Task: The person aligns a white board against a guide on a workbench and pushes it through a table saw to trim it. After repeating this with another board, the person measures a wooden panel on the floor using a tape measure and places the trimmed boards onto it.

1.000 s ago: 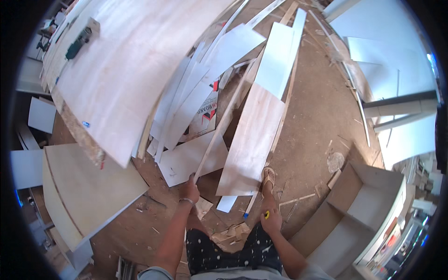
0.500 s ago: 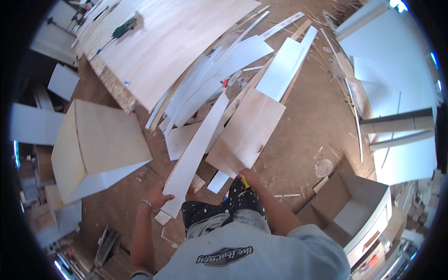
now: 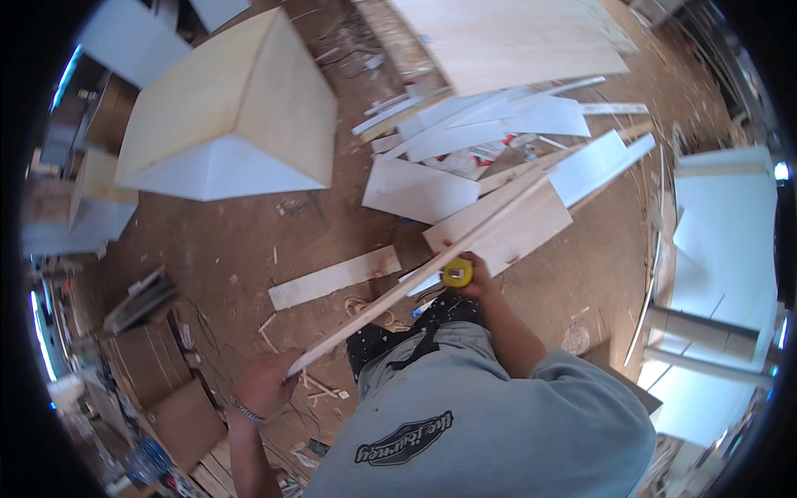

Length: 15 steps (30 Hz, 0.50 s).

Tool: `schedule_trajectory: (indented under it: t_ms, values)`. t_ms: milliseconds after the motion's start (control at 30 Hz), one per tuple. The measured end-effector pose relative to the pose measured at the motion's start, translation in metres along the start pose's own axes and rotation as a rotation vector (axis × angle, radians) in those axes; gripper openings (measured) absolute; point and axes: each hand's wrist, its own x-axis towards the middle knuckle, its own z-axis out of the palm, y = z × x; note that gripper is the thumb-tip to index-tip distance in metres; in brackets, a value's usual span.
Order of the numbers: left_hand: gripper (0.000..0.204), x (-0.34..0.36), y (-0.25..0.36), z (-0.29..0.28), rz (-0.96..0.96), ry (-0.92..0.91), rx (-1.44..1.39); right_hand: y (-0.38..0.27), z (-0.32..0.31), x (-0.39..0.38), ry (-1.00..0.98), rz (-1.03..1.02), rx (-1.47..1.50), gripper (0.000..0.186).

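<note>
My left hand (image 3: 261, 383) is closed on the near end of a long, narrow plywood strip (image 3: 361, 320), which runs diagonally up to the right across my body. My right hand (image 3: 473, 282) is closed on a yellow tape measure (image 3: 457, 271) just beside the middle of the strip; some of its fingertips show behind the strip, perhaps touching it. Beyond the strip lie a wide pale plywood board (image 3: 527, 228) and a white board (image 3: 589, 166). A short plank (image 3: 328, 278) lies on the dirt floor to the left of my right hand.
A large box-like cabinet (image 3: 187, 133) stands upper left. A pile of white offcuts (image 3: 415, 187) and a large sheet (image 3: 506, 46) lie at the top. White panels (image 3: 714, 249) line the right side. Cardboard (image 3: 149, 365), a metal object (image 3: 137, 303) and scattered scraps (image 3: 266, 336) are lower left.
My left hand has lifted the strip, now angled diagonally across my body, and moved left. My right hand with the tape measure has risen beside it. My view has swung to the left.
</note>
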Motion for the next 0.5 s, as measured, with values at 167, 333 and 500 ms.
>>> schedule_trajectory:
  t_ms: [167,333,500]
  values:
    - [0.04,-0.07,-0.155,0.013,0.144,0.34,-0.019,0.087,0.073,-0.004,0.037,-0.088,-0.271,0.055]
    - [0.044,-0.145,-0.291,0.016,-0.169,0.573,-0.107,0.151,0.161,0.013,-0.36,0.106,-0.562,0.057]
    - [0.047,-0.18,-0.383,0.002,-0.413,0.868,0.034,0.225,0.305,0.063,-0.769,-0.121,-1.13,0.066]
